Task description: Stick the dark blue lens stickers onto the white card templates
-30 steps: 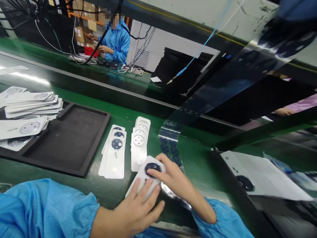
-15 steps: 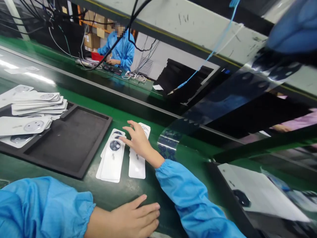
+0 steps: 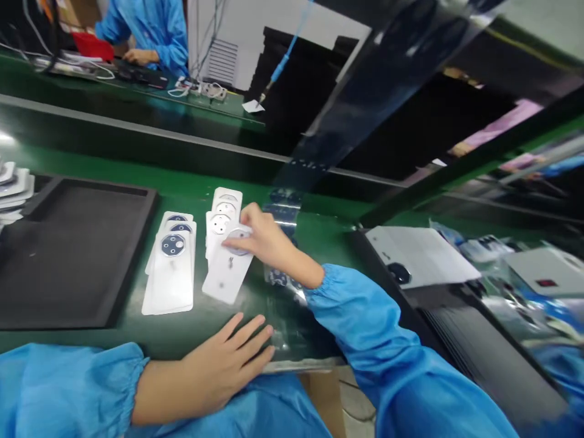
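My right hand (image 3: 267, 242) pinches the top of a white card (image 3: 228, 271) that carries a round silver sticker, and the card is tilted off the right stack of white cards (image 3: 219, 213). To its left lies a second stack of white cards (image 3: 171, 271) with dark round camera-shaped stickers. My left hand (image 3: 223, 362) rests flat on the green bench near the front edge, fingers stretched out, holding nothing. A clear film strip (image 3: 285, 210) with dark round stickers runs down from the upper right to the bench beside my right wrist.
A black foam tray (image 3: 68, 255) sits at the left, with more white cards (image 3: 11, 188) at its far left edge. At the right a black tray holds a white sheet (image 3: 424, 255). Another person in a blue coat (image 3: 146, 30) works at the far bench.
My right hand moved from the left stack to the right one and has taken hold of its top card, pulling it askew. The view has shifted to the right; my left hand stays flat.
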Action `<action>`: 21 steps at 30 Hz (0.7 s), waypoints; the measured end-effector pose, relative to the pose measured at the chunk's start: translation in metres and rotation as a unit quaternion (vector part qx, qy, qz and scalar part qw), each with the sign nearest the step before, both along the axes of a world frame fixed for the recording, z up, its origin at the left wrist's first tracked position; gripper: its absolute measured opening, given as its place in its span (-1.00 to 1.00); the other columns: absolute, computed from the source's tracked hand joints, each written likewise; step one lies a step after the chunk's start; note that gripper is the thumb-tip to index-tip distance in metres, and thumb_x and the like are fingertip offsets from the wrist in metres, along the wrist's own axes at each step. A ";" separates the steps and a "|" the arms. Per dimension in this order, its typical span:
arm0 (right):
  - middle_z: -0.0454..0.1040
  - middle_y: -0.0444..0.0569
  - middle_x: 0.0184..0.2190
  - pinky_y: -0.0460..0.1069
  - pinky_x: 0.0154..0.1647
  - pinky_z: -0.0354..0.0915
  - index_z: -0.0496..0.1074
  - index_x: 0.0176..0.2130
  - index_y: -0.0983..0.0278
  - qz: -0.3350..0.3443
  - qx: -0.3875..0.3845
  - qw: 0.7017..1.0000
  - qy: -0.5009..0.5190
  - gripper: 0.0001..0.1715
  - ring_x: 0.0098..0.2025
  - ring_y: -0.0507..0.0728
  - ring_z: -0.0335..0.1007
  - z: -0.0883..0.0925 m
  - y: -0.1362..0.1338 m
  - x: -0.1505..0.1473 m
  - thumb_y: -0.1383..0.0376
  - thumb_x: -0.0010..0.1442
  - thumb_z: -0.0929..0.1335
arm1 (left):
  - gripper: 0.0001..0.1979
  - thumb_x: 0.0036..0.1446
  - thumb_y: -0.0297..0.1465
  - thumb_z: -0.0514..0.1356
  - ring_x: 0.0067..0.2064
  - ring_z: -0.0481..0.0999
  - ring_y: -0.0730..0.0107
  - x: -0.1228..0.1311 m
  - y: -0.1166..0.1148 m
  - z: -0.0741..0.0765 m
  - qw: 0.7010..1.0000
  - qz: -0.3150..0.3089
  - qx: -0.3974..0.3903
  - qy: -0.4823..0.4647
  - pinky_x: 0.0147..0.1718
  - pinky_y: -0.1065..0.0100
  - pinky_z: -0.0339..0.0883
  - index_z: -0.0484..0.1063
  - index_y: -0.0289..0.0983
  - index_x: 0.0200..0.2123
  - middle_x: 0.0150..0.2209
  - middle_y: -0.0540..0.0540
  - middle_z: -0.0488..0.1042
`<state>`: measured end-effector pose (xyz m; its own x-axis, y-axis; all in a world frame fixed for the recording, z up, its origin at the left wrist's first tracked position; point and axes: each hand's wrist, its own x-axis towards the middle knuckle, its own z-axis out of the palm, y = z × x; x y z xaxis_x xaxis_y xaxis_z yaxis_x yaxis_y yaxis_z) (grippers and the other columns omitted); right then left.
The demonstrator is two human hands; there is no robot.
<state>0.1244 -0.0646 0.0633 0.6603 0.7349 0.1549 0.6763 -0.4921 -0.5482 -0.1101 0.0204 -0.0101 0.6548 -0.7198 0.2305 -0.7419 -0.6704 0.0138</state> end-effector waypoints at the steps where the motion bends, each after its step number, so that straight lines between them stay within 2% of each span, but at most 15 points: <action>1: 0.36 -0.22 -0.40 -0.05 -0.32 0.13 0.15 -0.20 0.18 -0.034 0.047 0.998 0.017 -0.40 -0.40 0.08 0.27 0.008 -0.018 0.001 0.02 0.06 0.54 | -0.39 0.32 -0.29 0.08 0.41 0.06 -0.20 0.000 0.000 0.001 1.000 0.000 -0.002 -0.009 0.26 -0.14 0.05 0.12 -0.34 0.38 0.39 -0.31 0.12; 2: 0.36 -0.24 -0.43 -0.06 -0.38 0.11 0.16 -0.19 0.17 -0.058 0.084 0.994 0.033 -0.45 -0.45 0.06 0.26 0.013 -0.036 0.000 0.02 0.12 0.51 | -0.39 0.32 -0.32 0.09 0.41 0.05 -0.20 -0.001 0.001 0.003 1.000 -0.005 -0.005 -0.020 0.26 -0.14 0.03 0.10 -0.33 0.39 0.39 -0.33 0.12; 4: 0.34 -0.27 -0.50 -0.07 -0.45 0.09 0.18 -0.23 0.17 -0.068 0.105 0.990 0.062 -0.53 -0.52 0.03 0.23 0.012 -0.068 -0.006 0.00 0.18 0.47 | -0.38 0.32 -0.34 0.10 0.44 -0.03 -0.11 -0.003 0.003 0.006 0.998 -0.038 -0.009 -0.050 0.27 -0.08 0.01 0.07 -0.26 0.41 0.42 -0.31 0.07; 7: 0.42 -0.20 -0.45 -0.07 -0.44 0.18 0.28 -0.28 0.21 -0.010 0.043 0.996 0.075 -0.64 -0.47 0.05 0.32 -0.013 -0.091 -0.026 0.06 0.26 0.45 | -0.41 0.36 -0.33 0.10 0.47 -0.12 0.16 -0.002 0.003 0.006 0.993 -0.086 -0.017 -0.085 0.32 0.12 -0.04 0.09 -0.16 0.41 0.45 -0.17 0.03; 9: 0.51 -0.08 -0.35 -0.01 -0.30 0.32 0.37 -0.23 0.24 0.037 0.009 0.999 0.013 -0.73 -0.32 0.13 0.44 -0.034 -0.092 -0.039 0.11 0.32 0.42 | -0.43 0.36 -0.24 0.11 0.44 -0.01 0.11 0.000 0.000 0.001 0.996 -0.057 -0.023 -0.064 0.31 0.11 -0.04 0.16 -0.23 0.37 0.41 -0.22 0.11; 11: 0.55 0.12 -0.12 0.13 -0.01 0.38 0.45 -0.11 0.30 0.060 0.003 0.994 -0.093 -0.76 -0.03 0.27 0.46 -0.046 -0.094 -0.042 0.16 0.37 0.39 | -0.45 0.34 -0.22 0.11 0.37 0.17 -0.04 0.003 -0.004 -0.006 0.999 -0.008 -0.015 -0.044 0.29 -0.01 -0.02 0.25 -0.32 0.31 0.35 -0.31 0.22; 12: 0.52 0.20 0.02 0.21 0.13 0.33 0.46 -0.03 0.34 0.063 0.002 0.989 -0.133 -0.73 0.12 0.33 0.39 -0.048 -0.099 -0.041 0.19 0.40 0.36 | -0.48 0.34 -0.25 0.11 0.34 0.23 -0.08 0.005 -0.005 -0.010 0.999 0.007 -0.008 -0.047 0.27 -0.05 -0.01 0.28 -0.35 0.28 0.32 -0.33 0.27; 14: 0.42 0.20 0.19 0.26 0.28 0.24 0.39 0.16 0.34 0.079 -0.018 0.987 -0.141 -0.61 0.27 0.33 0.27 -0.044 -0.118 -0.034 0.22 0.42 0.33 | -0.55 0.34 -0.33 0.10 0.28 0.30 -0.10 0.006 -0.008 -0.016 0.997 0.020 -0.012 -0.074 0.25 -0.09 0.00 0.32 -0.36 0.24 0.26 -0.34 0.34; 16: 0.41 0.13 0.22 0.24 0.30 0.26 0.30 0.28 0.28 0.121 -0.062 0.987 -0.086 -0.44 0.30 0.29 0.26 -0.039 -0.146 -0.027 0.18 0.38 0.38 | -0.59 0.34 -0.34 0.09 0.23 0.35 -0.09 0.005 -0.010 -0.019 0.995 0.016 -0.032 -0.093 0.24 -0.10 0.02 0.36 -0.36 0.20 0.21 -0.35 0.39; 18: 0.36 0.12 0.27 0.27 0.32 0.25 0.27 0.32 0.23 0.161 -0.104 0.980 -0.053 -0.28 0.35 0.31 0.20 -0.039 -0.174 -0.026 0.11 0.28 0.46 | -0.61 0.35 -0.34 0.09 0.13 0.42 -0.03 0.004 -0.011 -0.020 0.994 -0.003 -0.054 -0.099 0.23 -0.10 0.04 0.38 -0.35 0.17 0.12 -0.32 0.46; 20: 0.32 0.15 0.30 0.31 0.30 0.26 0.31 0.30 0.22 0.166 -0.092 0.978 -0.081 -0.27 0.36 0.34 0.16 -0.048 -0.194 -0.029 0.09 0.25 0.48 | -0.62 0.34 -0.38 0.07 0.03 0.46 0.06 0.003 -0.011 -0.019 0.992 -0.017 -0.080 -0.096 0.23 -0.07 0.07 0.38 -0.33 0.17 0.00 -0.24 0.51; 21: 0.36 0.17 0.26 0.31 0.25 0.31 0.34 0.27 0.23 0.158 -0.065 0.979 -0.111 -0.33 0.32 0.34 0.22 -0.054 -0.199 -0.032 0.09 0.27 0.47 | -0.62 0.34 -0.40 0.07 -0.01 0.47 0.09 0.003 -0.012 -0.019 0.992 -0.015 -0.093 -0.089 0.23 -0.05 0.08 0.37 -0.33 0.18 -0.05 -0.20 0.51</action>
<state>0.0927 -0.2638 0.0089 0.3582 0.9198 0.1600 0.9010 -0.2956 -0.3176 -0.1073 0.0086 -0.0293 0.5699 -0.6734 0.4710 -0.7638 -0.6455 0.0012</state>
